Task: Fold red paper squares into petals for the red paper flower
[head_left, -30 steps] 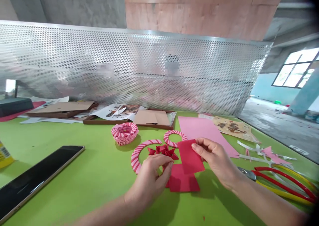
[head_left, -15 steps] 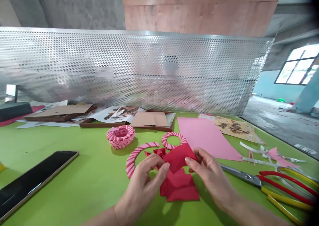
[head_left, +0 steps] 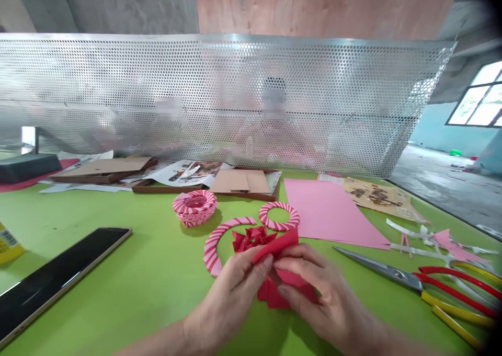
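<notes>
My left hand point(head_left: 231, 293) and my right hand point(head_left: 317, 293) pinch a sheet of red paper point(head_left: 276, 243) between them, its upper edge bent over above my fingers. More red paper point(head_left: 272, 296) lies under my hands, partly hidden by them. Just beyond my left fingers sits a folded red paper star point(head_left: 251, 239), inside a pink-and-white striped paper arc point(head_left: 214, 251). A smaller striped paper ring point(head_left: 279, 216) lies beyond the red sheet. To its left stands a striped woven paper bowl point(head_left: 195, 207).
On the green table point(head_left: 117, 314) lie a pink card sheet point(head_left: 331, 209), scissors point(head_left: 392, 275) with red and yellow handles to the right, paper scraps, and a black tablet point(head_left: 58, 264) to the left. Cardboard and printed papers line the far side, before a perforated metal screen point(head_left: 223, 100).
My hands have come together, and both now pinch the red sheet, which is bent rather than flat. The view has shifted slightly, bringing the scissors fully into sight.
</notes>
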A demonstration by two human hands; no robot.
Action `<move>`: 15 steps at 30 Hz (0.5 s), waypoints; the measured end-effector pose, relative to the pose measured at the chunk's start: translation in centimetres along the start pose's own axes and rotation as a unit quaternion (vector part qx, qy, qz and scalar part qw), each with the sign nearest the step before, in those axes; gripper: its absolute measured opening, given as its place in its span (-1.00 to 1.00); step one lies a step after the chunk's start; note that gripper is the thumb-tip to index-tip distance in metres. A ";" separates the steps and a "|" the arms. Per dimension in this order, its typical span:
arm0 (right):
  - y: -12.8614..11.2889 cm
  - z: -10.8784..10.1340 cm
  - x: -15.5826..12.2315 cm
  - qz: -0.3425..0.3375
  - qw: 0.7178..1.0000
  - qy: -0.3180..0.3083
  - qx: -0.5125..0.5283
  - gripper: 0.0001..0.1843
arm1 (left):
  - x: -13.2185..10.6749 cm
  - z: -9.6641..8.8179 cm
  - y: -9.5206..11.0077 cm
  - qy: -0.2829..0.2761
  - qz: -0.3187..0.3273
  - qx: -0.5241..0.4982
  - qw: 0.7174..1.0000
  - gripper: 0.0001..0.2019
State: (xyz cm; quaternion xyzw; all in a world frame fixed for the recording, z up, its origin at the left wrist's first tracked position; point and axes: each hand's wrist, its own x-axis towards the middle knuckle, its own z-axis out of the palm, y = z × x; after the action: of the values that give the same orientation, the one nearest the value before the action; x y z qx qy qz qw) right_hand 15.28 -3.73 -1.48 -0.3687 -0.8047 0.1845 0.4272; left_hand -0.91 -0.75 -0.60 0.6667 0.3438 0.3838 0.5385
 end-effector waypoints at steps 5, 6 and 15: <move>0.1 -0.5 0.0 0.117 0.983 0.140 0.036 -0.88 | 0.5 -0.6 0.1 -0.021 -0.082 -0.103 0.991 -0.69; 0.2 -0.7 0.1 0.149 0.975 0.158 0.053 -0.85 | 0.6 -0.6 0.1 -0.027 -0.095 -0.118 0.988 -0.69; 0.2 0.0 0.6 0.237 0.891 0.042 0.385 -0.72 | 0.8 -0.4 -0.1 -0.061 -0.111 -0.149 0.981 -0.75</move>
State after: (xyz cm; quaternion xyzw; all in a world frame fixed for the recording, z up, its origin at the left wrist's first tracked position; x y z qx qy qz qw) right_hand 15.09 -3.15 -1.25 -0.3630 -0.5403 0.5598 0.5128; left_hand -0.92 0.13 -0.56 0.5588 0.3216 0.3269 0.6910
